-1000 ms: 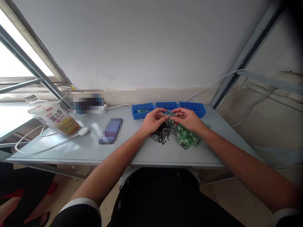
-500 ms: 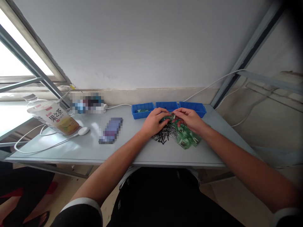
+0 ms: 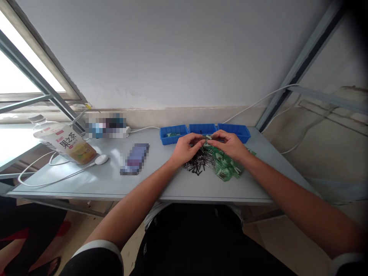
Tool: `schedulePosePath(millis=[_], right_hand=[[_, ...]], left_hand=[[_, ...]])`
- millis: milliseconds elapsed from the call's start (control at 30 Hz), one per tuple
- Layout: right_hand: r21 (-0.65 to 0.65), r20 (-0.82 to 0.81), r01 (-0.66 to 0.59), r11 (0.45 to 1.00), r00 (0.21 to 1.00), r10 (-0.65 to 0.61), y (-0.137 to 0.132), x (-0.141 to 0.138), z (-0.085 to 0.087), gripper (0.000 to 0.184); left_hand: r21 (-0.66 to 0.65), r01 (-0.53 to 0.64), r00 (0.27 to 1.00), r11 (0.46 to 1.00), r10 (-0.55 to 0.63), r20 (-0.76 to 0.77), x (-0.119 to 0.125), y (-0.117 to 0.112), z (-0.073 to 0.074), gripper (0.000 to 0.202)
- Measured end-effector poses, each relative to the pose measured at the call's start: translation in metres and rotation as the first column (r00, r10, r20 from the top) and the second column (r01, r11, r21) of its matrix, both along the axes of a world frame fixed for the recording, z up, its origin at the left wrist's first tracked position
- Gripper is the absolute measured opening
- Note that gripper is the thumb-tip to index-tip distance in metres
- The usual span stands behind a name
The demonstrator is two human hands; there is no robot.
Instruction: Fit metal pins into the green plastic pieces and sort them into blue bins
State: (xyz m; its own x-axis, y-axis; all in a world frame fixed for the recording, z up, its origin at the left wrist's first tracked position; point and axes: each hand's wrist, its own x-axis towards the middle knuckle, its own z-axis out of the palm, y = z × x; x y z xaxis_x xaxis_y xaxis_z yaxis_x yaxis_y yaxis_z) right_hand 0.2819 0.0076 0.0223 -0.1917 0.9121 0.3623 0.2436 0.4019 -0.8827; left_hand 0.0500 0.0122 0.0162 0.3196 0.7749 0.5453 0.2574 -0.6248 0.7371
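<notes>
My left hand (image 3: 186, 148) and my right hand (image 3: 230, 145) meet over the back of the table, fingertips pinched on one small green plastic packet (image 3: 209, 137) with a pale strip on it. What it contains is too small to make out. Below my left hand lies a loose pile of dark screws (image 3: 198, 165). Under and in front of my right hand is a heap of similar green packets (image 3: 227, 168), some with metal pieces showing through.
Three blue bins stand along the wall: the left bin (image 3: 165, 141) holds some green pieces; beside it are the middle bin (image 3: 198, 128) and right bin (image 3: 244, 134). Leftward are a blurred phone (image 3: 135, 159), a drink bottle (image 3: 64, 142), and a white cable (image 3: 71, 176). Another person's leg shows lower left.
My fingertips have drawn together on the green packet, thumbs now almost meeting. The heap, the screws and the bins look the same.
</notes>
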Motion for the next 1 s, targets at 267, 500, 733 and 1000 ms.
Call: schedulePosePath(millis=[267,500,733,1000], right_hand=[[-0.146,-0.113,-0.106,0.984,0.989,0.090,-0.0014,-0.0029,-0.0012,0.047],[-0.136,-0.151,-0.118,0.984,0.984,0.097,-0.0042,-0.0062,0.0007,0.046],[-0.134,-0.150,-0.113,0.985,0.984,0.093,-0.0040,-0.0067,-0.0004,0.053],[-0.134,-0.152,-0.090,0.987,0.986,0.069,-0.0036,-0.0075,0.0007,0.052]], left_hand=[[-0.183,0.171,0.976,0.968,-0.141,0.164,0.0028,0.0017,-0.0055,0.041],[-0.213,0.217,0.966,0.953,-0.177,0.190,0.0024,0.0023,-0.0044,0.046],[-0.220,0.215,0.960,0.952,-0.165,0.225,0.0033,0.0023,-0.0048,0.047],[-0.219,0.234,0.955,0.947,-0.182,0.235,0.0033,0.0039,-0.0047,0.047]])
